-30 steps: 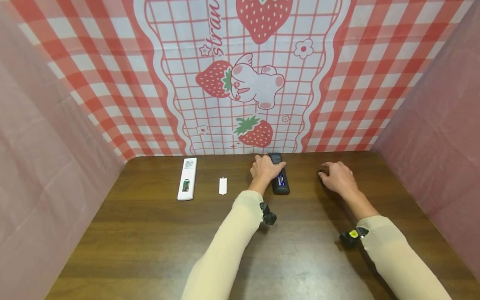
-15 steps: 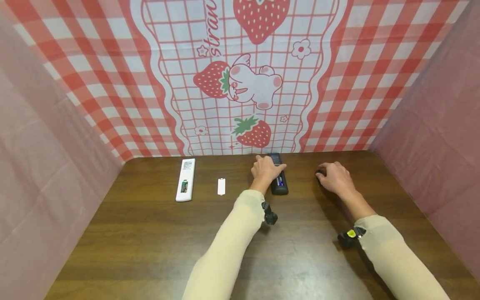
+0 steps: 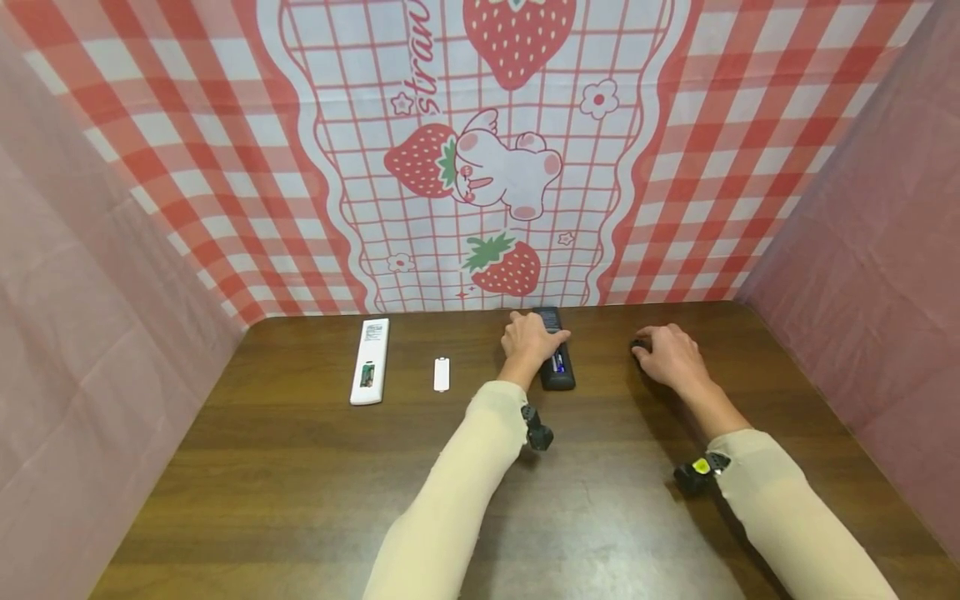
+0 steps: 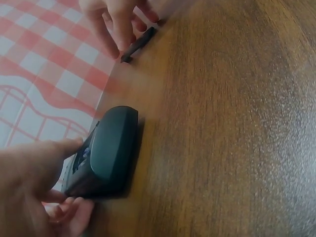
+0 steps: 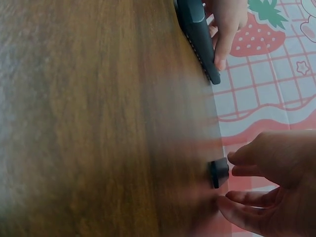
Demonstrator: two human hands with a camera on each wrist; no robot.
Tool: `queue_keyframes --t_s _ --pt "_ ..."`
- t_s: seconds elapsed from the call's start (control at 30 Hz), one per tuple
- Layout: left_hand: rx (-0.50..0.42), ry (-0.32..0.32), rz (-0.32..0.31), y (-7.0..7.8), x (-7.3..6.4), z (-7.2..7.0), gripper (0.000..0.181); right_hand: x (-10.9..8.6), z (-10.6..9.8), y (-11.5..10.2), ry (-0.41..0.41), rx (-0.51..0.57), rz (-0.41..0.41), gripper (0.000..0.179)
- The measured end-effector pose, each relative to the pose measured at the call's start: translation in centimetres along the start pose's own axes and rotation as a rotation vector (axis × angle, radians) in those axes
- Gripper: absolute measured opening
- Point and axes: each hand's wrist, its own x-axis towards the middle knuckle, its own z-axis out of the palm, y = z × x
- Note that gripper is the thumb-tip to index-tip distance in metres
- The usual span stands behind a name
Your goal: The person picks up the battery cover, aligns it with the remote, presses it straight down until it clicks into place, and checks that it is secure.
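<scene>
Strawberry-print cloth (image 3: 502,183) hangs behind a brown wooden table (image 3: 262,500). Left hand (image 3: 527,340): holding a black remote (image 3: 557,382) near the table's far edge, thumb across it, blue batteries (image 3: 558,364) exposed. Right hand (image 3: 672,354): fingers parted, loosely bent about a small black piece (image 5: 218,173); contact unclear. Further left: white cover (image 3: 442,375) lying flat, then white remote (image 3: 374,350), compartment uncovered.

Glare pales the table (image 3: 585,517); the 2 wrist views look hazy.
</scene>
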Motion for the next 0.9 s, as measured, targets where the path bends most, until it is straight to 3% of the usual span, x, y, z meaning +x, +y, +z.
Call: queue_keyframes --t_s 0.43,0.6,0.7,0.9 --pt "-0.127 -0.047 -0.020 0.1 -0.6 -1.3 0.074 -0.2 -0.5 -0.2 -0.057 -0.001 0.033 0.047" --pt "-0.199 -0.066 -0.021 -0.3 -1.1 -2.5 0.074 -0.1 -0.4 -0.1 -0.060 0.002 0.037 0.047" --pt "-0.237 -0.072 -0.021 -0.8 -0.5 -2.3 0.071 0.0 -0.3 0.0 -0.060 0.004 0.039 0.046" --pt "-0.281 -0.082 -0.012 -1.8 1.4 -0.5 0.075 -0.4 -0.7 -0.4 -0.080 0.010 0.052 0.046"
